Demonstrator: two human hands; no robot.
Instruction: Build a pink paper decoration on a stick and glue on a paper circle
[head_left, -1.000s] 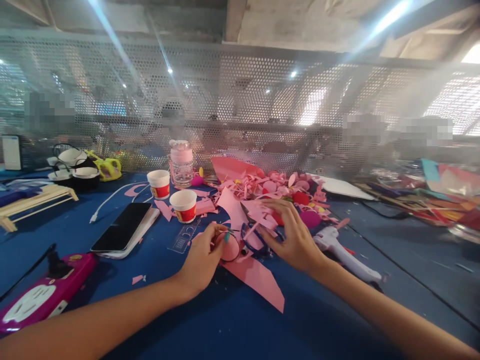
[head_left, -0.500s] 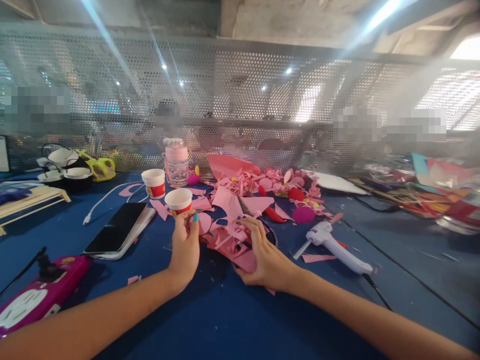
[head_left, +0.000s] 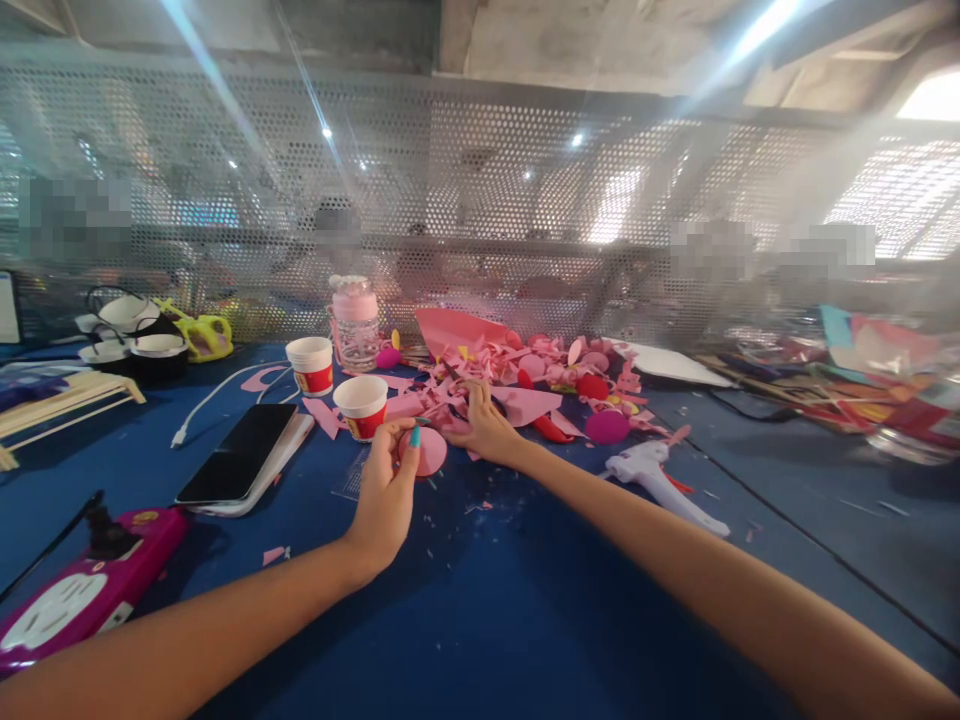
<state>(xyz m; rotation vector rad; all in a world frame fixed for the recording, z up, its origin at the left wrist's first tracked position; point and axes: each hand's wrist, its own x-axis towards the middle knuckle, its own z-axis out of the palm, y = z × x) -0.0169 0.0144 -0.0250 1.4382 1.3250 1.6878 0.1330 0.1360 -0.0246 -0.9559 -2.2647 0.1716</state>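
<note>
A round pink paper disc [head_left: 430,452] is pinched between the thumb and fingers of my left hand [head_left: 390,492], in front of a red and white paper cup [head_left: 361,408]. My right hand [head_left: 484,422] reaches into a heap of pink paper scraps [head_left: 525,365], palm down with its fingers bent. Whether its fingers grip any of the scraps is hard to make out. Dark scissors lie partly hidden among the scraps beside it.
Left are stacked paper cups [head_left: 310,364], a phone [head_left: 238,455], a purple power strip [head_left: 97,570] and a pink-lidded bottle [head_left: 355,325]. A white glue gun [head_left: 664,487] lies right. Coloured sheets [head_left: 877,350] and a clear bottle [head_left: 922,420] stand far right.
My right hand has moved away from me, and the near scraps have shifted back into the heap, baring the blue table. My left hand, still with the disc, has moved slightly right.
</note>
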